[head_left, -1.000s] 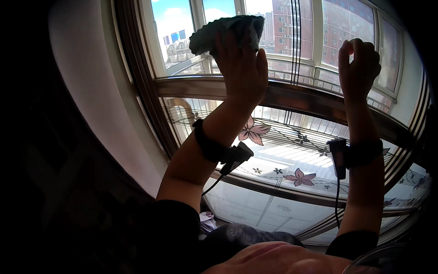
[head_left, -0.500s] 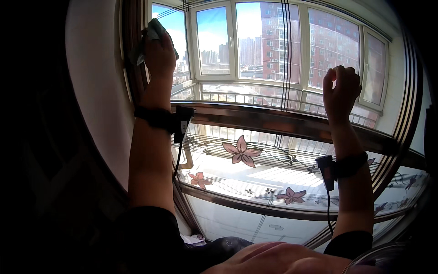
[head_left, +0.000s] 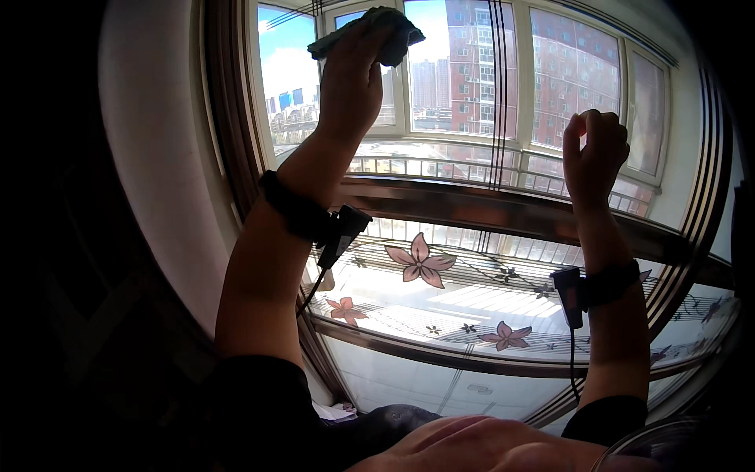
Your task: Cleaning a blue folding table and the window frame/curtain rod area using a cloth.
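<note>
My left hand point(head_left: 351, 82) is raised high, its fingers pressed over a dark grey-green cloth point(head_left: 397, 38) against the glass pane of a door point(head_left: 440, 86). The cloth is crumpled and sticks out past the fingertips on both sides. Off to the right, my right hand point(head_left: 598, 153) is held up in a loose fist in front of the same glass. A chink of light shows between its thumb and curled fingers, and I see nothing in it. Whether it touches the glass I cannot tell.
A brown metal crossbar point(head_left: 456, 203) spans the door, with a lower glass panel bearing pink flowers point(head_left: 421, 259) beneath it. At left stand the brown door frame point(head_left: 224, 102) and a pale wall point(head_left: 153, 157). Black strapped devices point(head_left: 342, 232) with cables sit on both forearms.
My left hand has swept right and slightly up with the cloth, from the left door frame onto the glass. The right hand has hardly moved.
</note>
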A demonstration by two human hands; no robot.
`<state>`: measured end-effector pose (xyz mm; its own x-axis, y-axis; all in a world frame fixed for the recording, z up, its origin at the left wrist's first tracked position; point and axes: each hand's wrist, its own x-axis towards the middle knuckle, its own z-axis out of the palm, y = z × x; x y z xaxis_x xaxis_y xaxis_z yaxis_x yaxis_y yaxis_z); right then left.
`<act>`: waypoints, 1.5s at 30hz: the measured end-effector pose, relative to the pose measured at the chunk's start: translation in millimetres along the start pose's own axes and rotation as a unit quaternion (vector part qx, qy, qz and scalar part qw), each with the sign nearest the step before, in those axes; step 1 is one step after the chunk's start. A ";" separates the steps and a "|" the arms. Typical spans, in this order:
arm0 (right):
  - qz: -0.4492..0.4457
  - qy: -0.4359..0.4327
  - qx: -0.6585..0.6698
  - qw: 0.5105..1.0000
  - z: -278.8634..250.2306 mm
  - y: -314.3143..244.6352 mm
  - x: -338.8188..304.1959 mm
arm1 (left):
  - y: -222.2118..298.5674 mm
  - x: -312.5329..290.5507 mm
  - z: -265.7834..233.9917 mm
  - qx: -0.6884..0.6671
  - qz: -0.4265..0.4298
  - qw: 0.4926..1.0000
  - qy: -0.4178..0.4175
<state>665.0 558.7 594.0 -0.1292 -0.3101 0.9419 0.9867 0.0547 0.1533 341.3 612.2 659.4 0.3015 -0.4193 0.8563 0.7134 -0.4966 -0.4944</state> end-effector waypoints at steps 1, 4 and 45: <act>0.000 -0.001 0.003 1.000 -1.5 -0.6 -0.5 | -12.5 4.5 -7.7 0.027 -0.032 0.997 0.057; -0.004 0.004 0.007 1.000 -2.4 -7.0 0.3 | -72.8 8.5 -43.3 0.061 -0.213 0.973 0.066; 0.036 -0.018 0.072 0.997 -2.1 -2.0 -3.5 | 90.5 66.9 50.9 -0.028 0.074 0.997 -0.020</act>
<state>663.7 557.7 589.7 -0.0643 -0.2661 0.9618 0.9692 0.2128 0.1236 458.3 577.9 679.6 0.4268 -0.4615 0.7777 0.6234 -0.4729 -0.6227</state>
